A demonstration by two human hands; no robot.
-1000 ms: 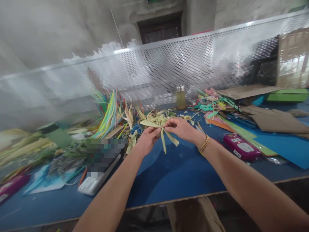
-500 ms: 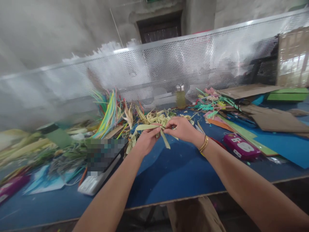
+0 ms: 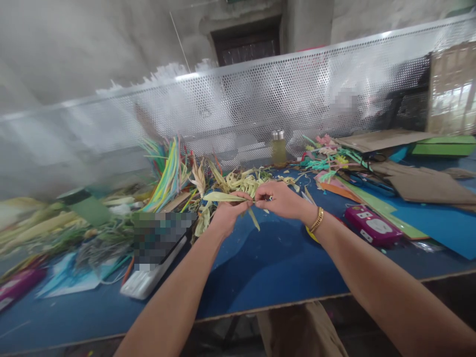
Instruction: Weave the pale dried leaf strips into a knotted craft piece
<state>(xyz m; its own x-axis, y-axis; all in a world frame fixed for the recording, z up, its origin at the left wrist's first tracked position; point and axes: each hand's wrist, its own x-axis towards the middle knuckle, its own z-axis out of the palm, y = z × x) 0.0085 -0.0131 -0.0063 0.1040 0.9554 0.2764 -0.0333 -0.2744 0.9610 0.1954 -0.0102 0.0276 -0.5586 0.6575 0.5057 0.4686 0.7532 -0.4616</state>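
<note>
My left hand (image 3: pixel 227 216) pinches a pale green, dried-looking corn husk (image 3: pixel 221 197) above the blue table. One end of the husk points left past my fingers, and a narrow strip (image 3: pixel 254 219) hangs below them. Close on the right, my right hand (image 3: pixel 279 199), with a gold bracelet (image 3: pixel 317 220) at the wrist, has its thumb and fingers pressed together at the husk's gathered end. What exactly lies between those fingertips is too small to see clearly. Just behind both hands is a heap of curled husk strips (image 3: pixel 243 182).
A phone or similar device (image 3: pixel 163 243), blurred out, lies left of my forearm. Coloured pipe cleaners (image 3: pixel 167 173) stand behind it. A bottle of yellowish liquid (image 3: pixel 278 149) is at the back. To the right are a purple box (image 3: pixel 372 226), cardboard (image 3: pixel 427 184) and blue sheets (image 3: pixel 435 225).
My right hand has shifted slightly right, away from the left fingers. The left hand has turned a little, and the husk's left end reaches farther left.
</note>
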